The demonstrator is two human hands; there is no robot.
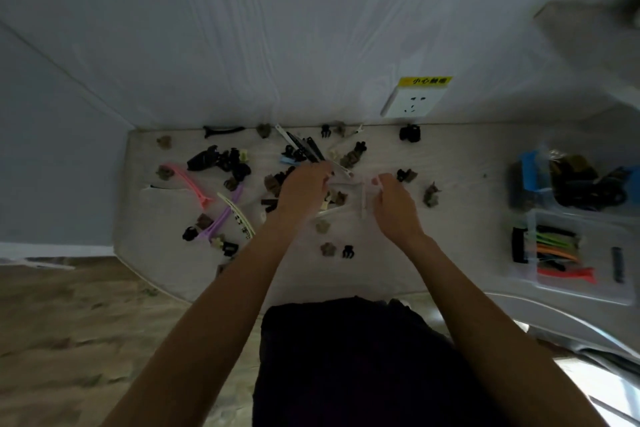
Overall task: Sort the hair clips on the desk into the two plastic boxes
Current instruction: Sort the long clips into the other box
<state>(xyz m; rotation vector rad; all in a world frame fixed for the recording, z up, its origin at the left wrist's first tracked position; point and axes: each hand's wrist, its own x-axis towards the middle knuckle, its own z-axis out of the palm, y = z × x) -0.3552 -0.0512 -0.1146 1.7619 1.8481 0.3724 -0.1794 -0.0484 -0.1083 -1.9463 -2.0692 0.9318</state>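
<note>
A pale desk (pixel 450 184) stands against a white wall (pixel 277 28) that carries a socket (pixel 412 104) with a yellow label. Two bare arms reach out over the middle of the desk.

At the right edge sit the two plastic boxes. The nearer box (pixel 571 253) is clear and holds long flat clips in green, orange, red and black, laid side by side. The farther box (pixel 540 180) has blue sides and holds a dark heap of claw clips.

Loose hair clips (pixel 242 177) lie scattered across the left and centre of the desk: small black and brown claw clips, a long pink clip (pixel 188 184), a long purple clip (pixel 221 215) and a cream one crossing it.

The left hand (pixel 301 191) is curled, its fingers closed near a cluster of long black and white clips. The right hand (pixel 394 204) pinches something pale and thin between thumb and fingertips. Blur hides exactly what each hand grips.
</note>
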